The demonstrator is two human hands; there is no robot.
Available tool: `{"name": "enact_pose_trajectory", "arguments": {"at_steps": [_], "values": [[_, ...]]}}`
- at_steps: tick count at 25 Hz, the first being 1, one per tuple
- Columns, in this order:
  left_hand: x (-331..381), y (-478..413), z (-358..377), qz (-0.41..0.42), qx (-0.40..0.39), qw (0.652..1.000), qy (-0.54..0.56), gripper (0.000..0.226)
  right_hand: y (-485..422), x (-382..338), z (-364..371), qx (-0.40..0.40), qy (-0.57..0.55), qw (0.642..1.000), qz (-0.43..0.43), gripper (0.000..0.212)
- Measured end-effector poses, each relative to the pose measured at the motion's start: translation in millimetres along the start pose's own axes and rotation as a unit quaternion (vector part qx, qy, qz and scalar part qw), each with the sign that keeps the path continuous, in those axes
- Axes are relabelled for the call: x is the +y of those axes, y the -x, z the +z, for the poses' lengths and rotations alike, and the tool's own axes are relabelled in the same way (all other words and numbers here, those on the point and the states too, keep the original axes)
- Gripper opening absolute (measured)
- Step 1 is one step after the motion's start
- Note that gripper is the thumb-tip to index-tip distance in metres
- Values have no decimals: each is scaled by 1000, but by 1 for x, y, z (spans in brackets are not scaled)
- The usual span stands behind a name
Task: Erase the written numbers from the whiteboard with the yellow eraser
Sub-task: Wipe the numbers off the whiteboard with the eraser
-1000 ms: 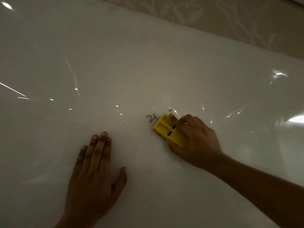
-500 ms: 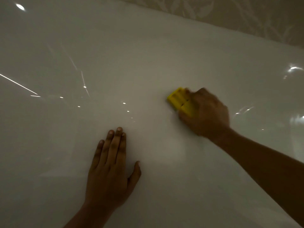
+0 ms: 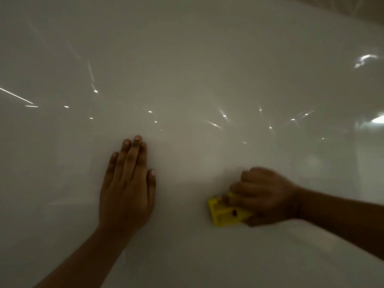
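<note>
The glossy whiteboard [image 3: 187, 59] fills almost the whole head view. No written marks show on it now. My right hand [image 3: 264, 194] grips the yellow eraser [image 3: 222, 215] and presses it flat on the board at the lower right; the hand is motion-blurred and covers the eraser's right part. My left hand [image 3: 126, 183] lies flat on the board to the left of the eraser, fingers together and pointing up, holding nothing.
Bright light reflections and streaks dot the board's middle band. A strip of patterned wall [image 3: 353, 9] shows past the board's top right edge.
A dark written mark beside the eraser one second ago is gone. My right hand swept the eraser up over it, then down to the lower right. My left hand stayed flat.
</note>
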State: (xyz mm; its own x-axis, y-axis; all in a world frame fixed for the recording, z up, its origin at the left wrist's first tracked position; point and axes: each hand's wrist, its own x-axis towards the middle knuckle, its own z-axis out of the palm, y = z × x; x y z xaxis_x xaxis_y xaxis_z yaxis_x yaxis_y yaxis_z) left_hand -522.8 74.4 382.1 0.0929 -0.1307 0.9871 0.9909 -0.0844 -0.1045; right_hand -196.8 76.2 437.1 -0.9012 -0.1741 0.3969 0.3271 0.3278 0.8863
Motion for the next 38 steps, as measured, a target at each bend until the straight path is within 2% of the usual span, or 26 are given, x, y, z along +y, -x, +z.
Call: {"name": "enact_pose_trajectory", "arguments": {"at_steps": [1, 2, 4, 5, 6, 8, 9, 11, 12, 13, 15, 17, 19, 20, 21, 22, 24, 26, 27, 28, 29, 30, 32, 34, 36, 38], "values": [[0, 1, 0, 3, 0, 1000, -1, 57, 0, 18, -5, 11, 31, 997, 64, 53], [0, 2, 1, 4, 0, 1000, -2, 57, -5, 39, -13, 19, 60, 980, 189, 60], [-1, 4, 2, 0, -2, 1000, -3, 57, -20, 76, -21, 56, 108, 900, 419, 67], [0, 4, 2, -2, -4, 1000, 0, 58, -31, 83, -20, 79, 96, 874, 469, 66], [-1, 4, 2, -2, -8, 1000, 4, 58, -43, 78, -14, 87, 83, 872, 475, 64], [-3, 3, 2, 0, -9, 1000, 7, 58, -61, 40, 5, 79, 56, 912, 399, 55], [-4, 3, 1, 3, -8, 1000, 7, 57, -64, 9, 13, 71, 23, 943, 323, 46], [-6, 4, 0, 10, -9, 1000, 14, 57, -37, -56, 25, 17, -48, 993, 105, 40], [-6, 5, -1, 9, -10, 1000, 19, 57, -14, -75, 26, -23, -65, 997, 29, 40], [-6, 5, -1, 7, -10, 1000, 22, 57, 13, -79, 23, -48, -76, 996, -2, 39], [-5, 6, -1, 0, -14, 1000, 24, 57, 61, -56, 17, -45, -63, 996, 34, 41], [-3, 5, -1, -8, -24, 999, 29, 58, 88, -15, 9, -9, -4, 982, 189, 50], [-4, 5, -1, -15, -34, 999, 33, 59, 89, 22, -1, 20, 59, 910, 410, 58], [-5, 6, -1, -17, -40, 998, 36, 60, 85, 30, 0, 35, 61, 870, 489, 64], [-7, 6, 0, -19, -45, 998, 41, 61, 82, 29, 2, 54, 51, 848, 524, 68], [-9, 6, 2, -20, -50, 997, 46, 62, 82, 19, 5, 68, 38, 852, 517, 69], [-16, 9, 9, -20, -62, 996, 54, 65, 103, -16, 13, 62, 3, 909, 411, 60], [-25, 10, 16, -20, -76, 995, 61, 68, 149, -46, 20, 5, -23, 964, 267, 52], [-27, 11, 19, -21, -75, 995, 59, 68, 173, -42, 17, -28, -22, 976, 215, 51], [-28, 11, 20, -21, -72, 996, 57, 68, 196, -26, 13, -54, -15, 977, 204, 51], [-27, 11, 20, -23, -70, 996, 54, 67, 211, -2, 9, -66, 4, 968, 241, 51], [-24, 11, 17, -27, -69, 996, 52, 66, 219, 26, 2, -62, 36, 942, 327, 53], [-14, 11, 10, -37, -54, 997, 34, 64, 212, 83, -9, -4, 92, 849, 520, 62], [-5, 10, 4, -37, -42, 998, 23, 63, 175, 124, -22, 79, 102, 785, 606, 71], [-2, 9, 1, -35, -32, 999, 5, 60, 112, 145, -29, 146, 57, 782, 603, 72], [-3, 11, 2, -30, -24, 999, -10, 58, 37, 147, -30, 166, 59, 846, 503, 61]]}}
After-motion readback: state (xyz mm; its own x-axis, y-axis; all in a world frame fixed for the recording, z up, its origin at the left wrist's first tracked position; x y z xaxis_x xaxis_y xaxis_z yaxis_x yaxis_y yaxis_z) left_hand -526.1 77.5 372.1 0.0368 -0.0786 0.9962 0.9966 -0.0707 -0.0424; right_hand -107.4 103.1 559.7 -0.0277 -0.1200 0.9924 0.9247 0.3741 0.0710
